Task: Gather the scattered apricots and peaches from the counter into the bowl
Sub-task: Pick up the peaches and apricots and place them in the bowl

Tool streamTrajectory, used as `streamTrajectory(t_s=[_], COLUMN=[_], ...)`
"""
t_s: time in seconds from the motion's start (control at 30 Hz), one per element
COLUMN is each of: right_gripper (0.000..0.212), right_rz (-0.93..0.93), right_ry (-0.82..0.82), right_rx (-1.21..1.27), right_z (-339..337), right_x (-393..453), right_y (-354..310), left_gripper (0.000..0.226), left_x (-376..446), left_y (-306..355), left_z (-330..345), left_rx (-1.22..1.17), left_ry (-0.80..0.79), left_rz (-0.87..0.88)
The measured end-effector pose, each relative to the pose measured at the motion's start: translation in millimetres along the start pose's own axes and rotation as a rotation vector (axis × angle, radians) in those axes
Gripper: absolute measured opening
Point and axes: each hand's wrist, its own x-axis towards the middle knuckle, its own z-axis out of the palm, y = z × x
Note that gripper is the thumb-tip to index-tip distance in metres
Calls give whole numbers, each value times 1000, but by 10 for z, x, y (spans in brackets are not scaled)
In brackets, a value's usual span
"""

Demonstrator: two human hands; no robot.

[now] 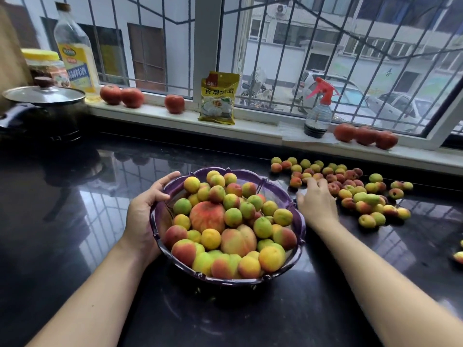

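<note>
From the head camera, the left hand (147, 211) is gripping the purple bowl (299, 221) at its nine o'clock rim, thumb hooked inside. The right hand (317, 204) is reaching toward two o'clock, fingers (314, 182) loosely spread over the scattered apricots (350, 191); whether they are pinching one cannot be told. Scooping several at once and lowering them gently would probably suit, since the bowl is looking heaped. The glossy black table (75, 234) is reflecting the barred window (325, 46); tomatoes (365, 135) are lining the sill.
</note>
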Motion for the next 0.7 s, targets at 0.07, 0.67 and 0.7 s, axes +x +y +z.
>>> streamTrajectory(t_s=[0.07,0.67,0.7], right_gripper=[46,26,25], right_rz=[-58,-11,-74], right_ry=[6,-103,-153], right_rx=[-104,919,953], right_z=[83,-641,-769], right_x=[66,-311,-376], right_y=[-68,-143,-211], left_gripper=[57,54,54], left_x=[-4,-12,-13], left_y=[0,27,27], left_z=[5,14,12], left_rx=[4,1,7], left_ry=[0,51,55], left_rz=[0,-39,-32])
